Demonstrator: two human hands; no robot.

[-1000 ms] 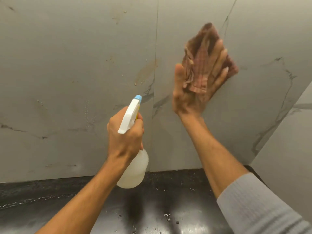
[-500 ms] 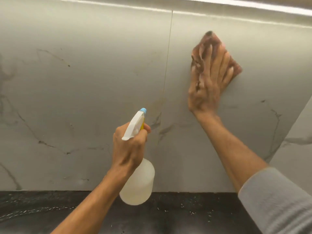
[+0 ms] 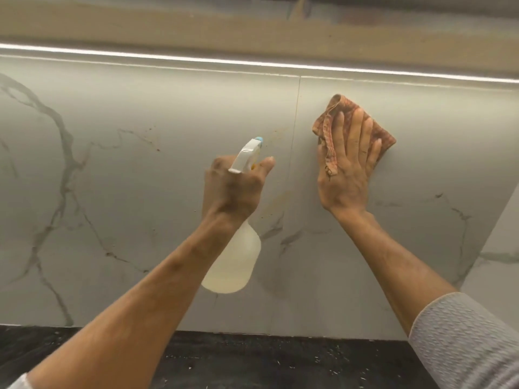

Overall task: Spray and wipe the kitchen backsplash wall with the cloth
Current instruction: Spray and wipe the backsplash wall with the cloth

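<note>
The right hand (image 3: 346,169) is spread flat and pushes the cloth (image 3: 376,130) against the wall (image 3: 140,192), up high on the right, just under the light strip (image 3: 168,56). The cloth is bunched under the palm, and one edge flops over the back of the hand. The left hand (image 3: 233,192) is closed around the neck of the bottle (image 3: 233,262), with the nozzle aimed at the wall. The two hands are near each other but not touching.

The cloth looks soft, thin and light. It will fold and slip, so a flat palm with spread fingers on its middle is the best hold. The loose edge could drag or get in the way.

The bottle looks like light plastic and seems to hold only a little pale liquid. Its neck, under the trigger, is the best place to hold it.

Brown spots (image 3: 276,204) sit on the wall between the hands, beside the seam (image 3: 295,153). I think that part needs wiping next. The dark surface (image 3: 280,360) lies below the wall, with small specks on it.
</note>
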